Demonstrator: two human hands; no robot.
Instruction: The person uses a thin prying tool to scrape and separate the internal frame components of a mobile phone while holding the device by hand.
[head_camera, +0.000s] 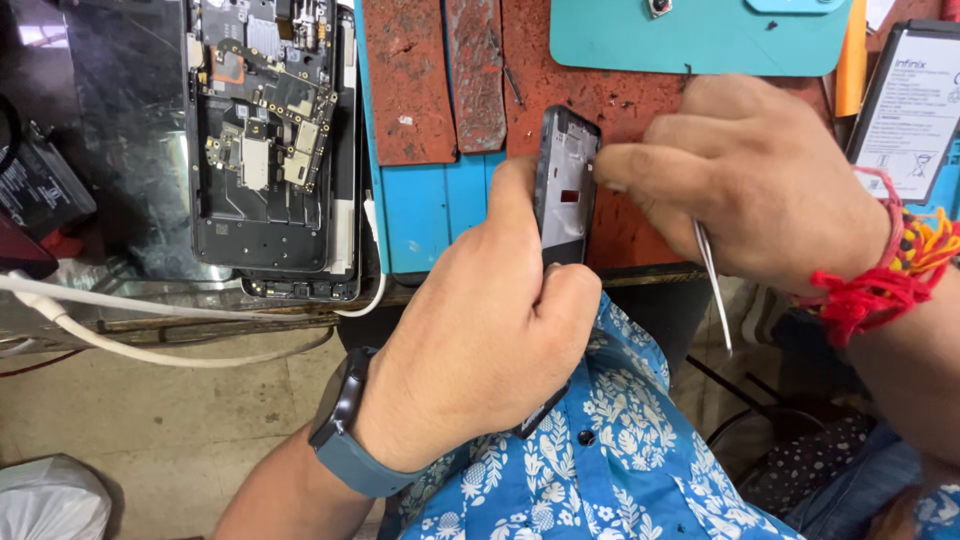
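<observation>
Above the lap, at the front edge of the workbench, the dark phone frame is held upright with its inner side turned to the camera, its lower part hidden in the left hand. That hand is clenched around the frame, thumb pressed along the left edge. The right hand is closed too, its fingertips pinching at the right edge of the frame near the top; what exactly is between them is too small to tell. Thin metal tweezers are tucked in the same hand, pointing down and away from the frame. To do this step well, I think the left hand should keep the frame steady and not squeeze it so hard that it bends, while the right fingertips work slowly and close to the edge, so nothing thin tears or slips. Behind the frame lies a red, worn work mat over a blue board, with a teal mat further back. Well to the left rests an opened phone with bare circuit boards, and a white cable runs under it. At the right edge stands a flat battery.
</observation>
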